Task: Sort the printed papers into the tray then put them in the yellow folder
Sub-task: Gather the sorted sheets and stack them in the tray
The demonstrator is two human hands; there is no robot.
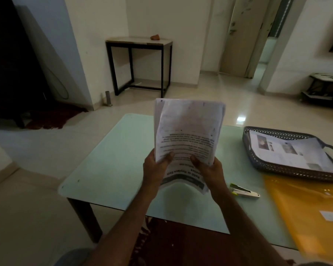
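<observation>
Both hands hold a stack of printed papers (187, 131) upright above the glass table (112, 160), its text upside down to me. My left hand (156, 167) grips the stack's lower left edge, thumb on the front sheet. My right hand (208, 169) grips the lower right edge in the same way. A dark mesh tray (288, 173) stands at the right with a printed sheet (288, 152) lying in it. The yellow folder (304, 210) lies on the table in front of the tray, at the right edge of view.
A stapler (244, 191) lies on the table between my right arm and the folder. A small black-legged side table (138, 60) stands against the far wall. A dark red rug (181, 244) lies under the table's near edge.
</observation>
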